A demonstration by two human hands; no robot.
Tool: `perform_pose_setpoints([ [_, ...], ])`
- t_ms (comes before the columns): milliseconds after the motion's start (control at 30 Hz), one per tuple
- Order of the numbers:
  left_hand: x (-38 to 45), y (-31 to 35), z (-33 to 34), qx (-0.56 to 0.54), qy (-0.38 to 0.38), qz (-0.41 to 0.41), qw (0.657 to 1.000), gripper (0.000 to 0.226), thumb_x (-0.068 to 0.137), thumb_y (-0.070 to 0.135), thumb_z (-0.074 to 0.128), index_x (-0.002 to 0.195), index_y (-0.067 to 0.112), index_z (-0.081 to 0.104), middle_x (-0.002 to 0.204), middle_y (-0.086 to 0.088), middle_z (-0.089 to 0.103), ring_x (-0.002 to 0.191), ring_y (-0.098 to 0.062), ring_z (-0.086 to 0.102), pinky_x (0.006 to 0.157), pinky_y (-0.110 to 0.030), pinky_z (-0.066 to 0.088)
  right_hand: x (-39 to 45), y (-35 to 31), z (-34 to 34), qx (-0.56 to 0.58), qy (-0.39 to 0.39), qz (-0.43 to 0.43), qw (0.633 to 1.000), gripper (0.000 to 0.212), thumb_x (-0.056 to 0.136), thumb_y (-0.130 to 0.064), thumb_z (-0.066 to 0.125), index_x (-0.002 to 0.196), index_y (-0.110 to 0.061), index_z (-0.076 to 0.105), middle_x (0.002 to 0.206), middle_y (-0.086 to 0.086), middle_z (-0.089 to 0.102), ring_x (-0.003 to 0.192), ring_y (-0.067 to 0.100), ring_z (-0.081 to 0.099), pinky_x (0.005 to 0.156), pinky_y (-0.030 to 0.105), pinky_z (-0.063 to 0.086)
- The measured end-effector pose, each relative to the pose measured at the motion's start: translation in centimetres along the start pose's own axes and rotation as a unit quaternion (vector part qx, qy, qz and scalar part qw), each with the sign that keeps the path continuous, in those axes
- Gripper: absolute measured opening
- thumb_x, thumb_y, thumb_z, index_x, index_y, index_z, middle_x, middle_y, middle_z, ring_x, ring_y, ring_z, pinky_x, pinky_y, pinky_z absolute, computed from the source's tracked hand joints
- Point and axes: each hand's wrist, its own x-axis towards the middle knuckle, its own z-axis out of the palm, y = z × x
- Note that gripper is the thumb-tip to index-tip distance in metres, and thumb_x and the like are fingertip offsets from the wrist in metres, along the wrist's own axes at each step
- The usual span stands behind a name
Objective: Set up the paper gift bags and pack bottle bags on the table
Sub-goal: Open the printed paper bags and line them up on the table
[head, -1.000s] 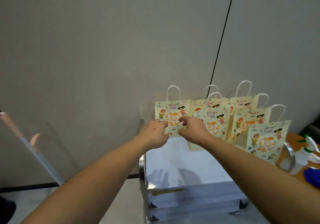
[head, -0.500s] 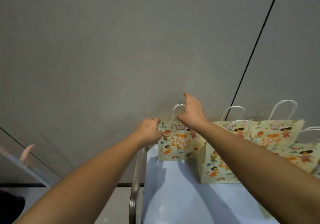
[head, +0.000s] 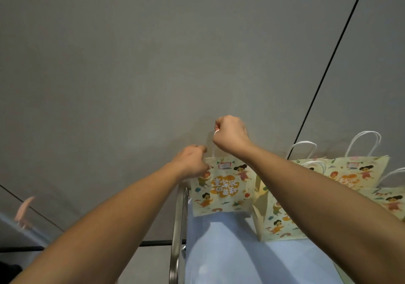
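Right hand (head: 230, 135) now fisted round bag handle (head: 215, 132)

The right hand (head: 230, 135) is curled round the white handle (head: 215, 132) of the leftmost gift bag (head: 221, 188), which stands upright on the pale worktop (head: 219, 250) by its metal rail (head: 178, 224). The left hand (head: 192, 162) grips the bag's upper left corner. More printed bags (head: 355, 171) stand to the right against a grey wall (head: 131, 64).

Two bare forearms, no sleeves visible; left hand (head: 192, 163) and right hand (head: 230, 135) without rings, watches or gloves.
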Motion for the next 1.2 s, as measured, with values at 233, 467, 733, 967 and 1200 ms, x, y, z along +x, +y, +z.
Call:
perform_pose_setpoints([
  [233, -2.9, -2.0, -3.7, 0.037, 0.005, 0.077, 0.996, 0.041, 0.093, 0.034, 0.065, 0.130, 0.017, 0.060, 0.129, -0.009, 0.061, 0.116, -0.027, 0.059, 0.094, -0.040, 0.053, -3.5, -5.1, -2.8, 0.001, 0.077, 0.031, 0.997, 0.023, 0.076, 0.002, 0.052, 0.062, -0.017, 0.053, 0.066, 0.003, 0.055, 0.076, 0.029, 0.059, 0.060, 0.030, 0.043],
  [467, -7.9, -2.4, -5.3, -0.012, 0.039, 0.183, 0.982, 0.016, 0.094, 0.030, 0.063, 0.108, 0.026, 0.058, 0.108, -0.001, 0.065, 0.096, -0.020, 0.061, 0.074, -0.035, 0.054, -10.5, -9.5, -6.5, -0.024, 0.185, 0.084, 0.979, 0.016, 0.078, 0.002, 0.058, 0.074, -0.013, 0.064, 0.074, 0.005, 0.062, 0.075, 0.025, 0.061, 0.065, 0.038, 0.057],
  [733, -14.9, 1.5, -3.0, 0.026, -0.002, 0.323, 0.946, 0.022, 0.094, 0.034, 0.059, 0.114, 0.026, 0.054, 0.103, 0.003, 0.059, 0.092, -0.016, 0.058, 0.072, -0.030, 0.055, -21.2, -9.8, -9.0, -0.010, 0.246, 0.213, 0.946, 0.021, 0.074, 0.006, 0.053, 0.064, -0.012, 0.057, 0.064, 0.005, 0.055, 0.065, 0.020, 0.051, 0.055, 0.028, 0.043],
  [967, -21.7, 8.3, 1.4, 0.129, -0.019, 0.442, 0.888, 0.039, 0.092, 0.045, 0.052, 0.125, 0.024, 0.051, 0.114, -0.001, 0.054, 0.103, -0.022, 0.054, 0.089, -0.042, 0.054, -32.1, -7.8, -12.2, -0.042, 0.275, 0.315, 0.907, 0.019, 0.073, 0.005, 0.052, 0.060, -0.009, 0.053, 0.061, 0.008, 0.052, 0.060, 0.025, 0.048, 0.053, 0.031, 0.039],
  [1200, -31.0, 18.7, 6.2, 0.094, -0.065, 0.565, 0.817, 0.066, 0.091, 0.054, 0.055, 0.147, 0.021, 0.040, 0.149, -0.004, 0.037, 0.136, -0.026, 0.034, 0.110, -0.046, 0.039, -45.8, -5.0, -17.3, -0.061, 0.327, 0.419, 0.845, 0.017, 0.074, 0.002, 0.055, 0.061, -0.008, 0.055, 0.062, 0.009, 0.052, 0.061, 0.024, 0.048, 0.054, 0.029, 0.037],
])
